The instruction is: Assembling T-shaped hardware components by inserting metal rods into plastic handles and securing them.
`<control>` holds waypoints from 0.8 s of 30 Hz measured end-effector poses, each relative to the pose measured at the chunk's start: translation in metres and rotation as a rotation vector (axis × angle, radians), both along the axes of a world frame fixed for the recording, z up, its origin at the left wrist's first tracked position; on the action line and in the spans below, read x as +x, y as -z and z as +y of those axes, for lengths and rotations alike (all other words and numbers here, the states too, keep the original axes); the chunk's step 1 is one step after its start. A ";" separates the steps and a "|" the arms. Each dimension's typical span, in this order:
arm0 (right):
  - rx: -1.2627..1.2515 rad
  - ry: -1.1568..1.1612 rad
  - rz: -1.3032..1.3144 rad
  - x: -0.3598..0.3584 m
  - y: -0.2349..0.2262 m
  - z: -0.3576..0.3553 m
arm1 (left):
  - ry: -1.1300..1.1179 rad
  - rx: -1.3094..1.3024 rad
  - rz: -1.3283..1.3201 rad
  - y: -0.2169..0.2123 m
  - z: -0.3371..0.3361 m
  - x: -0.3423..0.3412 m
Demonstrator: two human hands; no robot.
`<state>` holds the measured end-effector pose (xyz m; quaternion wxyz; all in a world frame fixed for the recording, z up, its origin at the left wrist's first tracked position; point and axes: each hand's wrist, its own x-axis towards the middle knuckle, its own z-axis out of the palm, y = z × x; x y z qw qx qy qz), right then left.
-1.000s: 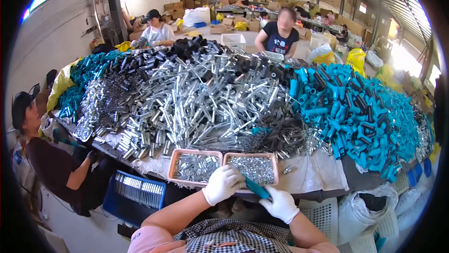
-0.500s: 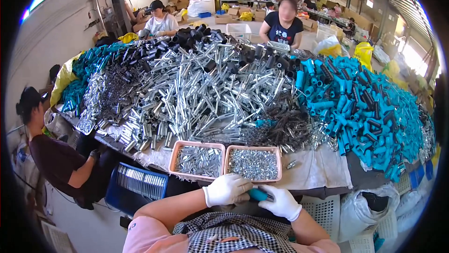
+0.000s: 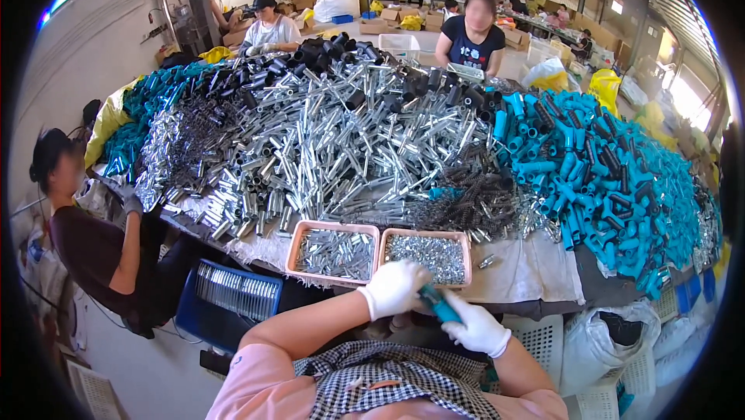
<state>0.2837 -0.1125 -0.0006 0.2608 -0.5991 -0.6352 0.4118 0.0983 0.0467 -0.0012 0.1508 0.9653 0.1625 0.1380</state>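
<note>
My right hand, in a white glove, is closed round a teal plastic tool handle with a dark end. The handle is tilted, its dark end up and to the left. My left hand, also gloved in white, has its fingers curled together close by that end; what they hold, if anything, is hidden. Just beyond my hands, two pink trays sit side by side at the table's near edge. The left tray contains small silvery metal pins; the right tray contains smaller shiny metal pieces.
Silvery metal tubes and rods are heaped mid-table, dark springs beside them, teal handles at right. A blue crate stands lower left, an open white sack lower right. Co-workers sit left and across.
Both hands have risen slightly, and the teal handle has tipped more upright. My left hand has shifted right, toward the trays. The co-worker at left has raised a hand to the table.
</note>
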 end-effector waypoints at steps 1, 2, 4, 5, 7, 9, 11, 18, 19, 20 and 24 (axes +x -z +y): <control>-0.091 0.108 0.080 -0.004 -0.008 -0.002 | -0.127 -0.071 0.042 0.013 0.011 0.005; -0.095 0.202 0.236 -0.002 -0.005 -0.006 | -0.241 -0.143 0.081 0.023 0.017 0.014; -0.165 0.321 0.445 0.000 -0.005 -0.009 | -0.318 -0.139 0.212 0.017 0.019 0.027; -0.179 0.372 0.539 0.000 -0.003 -0.010 | -0.312 -0.161 0.282 0.019 0.021 0.031; -0.193 0.383 0.598 -0.003 -0.006 -0.010 | -0.298 -0.119 0.263 0.035 0.025 0.037; -0.213 0.417 0.797 -0.003 -0.003 -0.012 | -0.278 -0.076 0.230 0.039 0.023 0.038; -0.229 0.401 0.911 -0.002 0.006 -0.015 | -0.309 -0.077 0.175 0.046 0.022 0.033; -0.370 0.335 1.341 -0.001 0.035 -0.005 | -0.322 -0.117 -0.456 0.040 0.020 0.011; -0.369 0.332 1.341 0.000 0.037 -0.004 | -0.310 -0.096 -0.581 0.036 0.019 0.009; -0.406 0.329 1.425 -0.002 0.036 -0.002 | -0.234 -0.083 -0.689 0.030 0.017 0.005; -0.507 0.302 1.487 -0.007 0.027 0.007 | 0.065 -0.296 -0.623 0.010 0.002 -0.004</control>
